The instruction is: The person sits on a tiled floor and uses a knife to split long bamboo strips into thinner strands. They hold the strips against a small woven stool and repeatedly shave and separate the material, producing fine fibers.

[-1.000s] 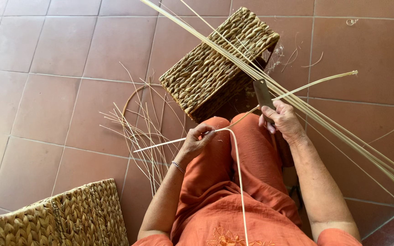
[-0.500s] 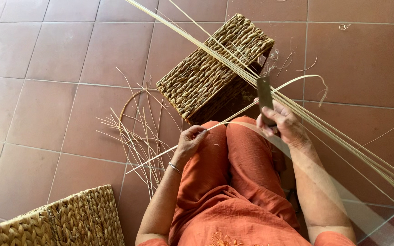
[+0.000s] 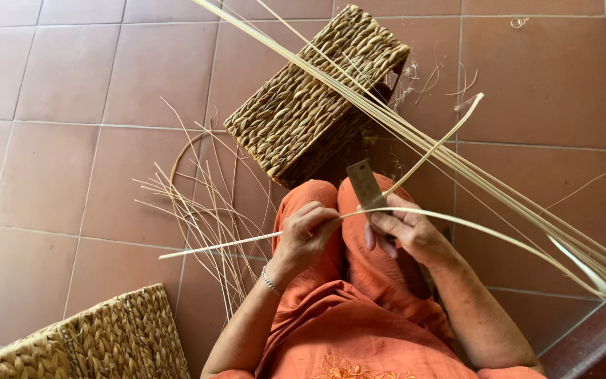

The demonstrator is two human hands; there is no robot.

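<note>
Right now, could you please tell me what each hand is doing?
Left hand: closed, pinching the cane strip.
Right hand: closed on the flat metal blade, pressed against the same strip.

basket ahead, bare tiles left

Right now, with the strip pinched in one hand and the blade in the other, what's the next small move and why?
Probably draw the cane strip a little further leftward with the left hand. The right hand holds the metal blade against the strip over the knees, and a long stretch of strip curves away to the right, apparently not yet past the blade.
</note>
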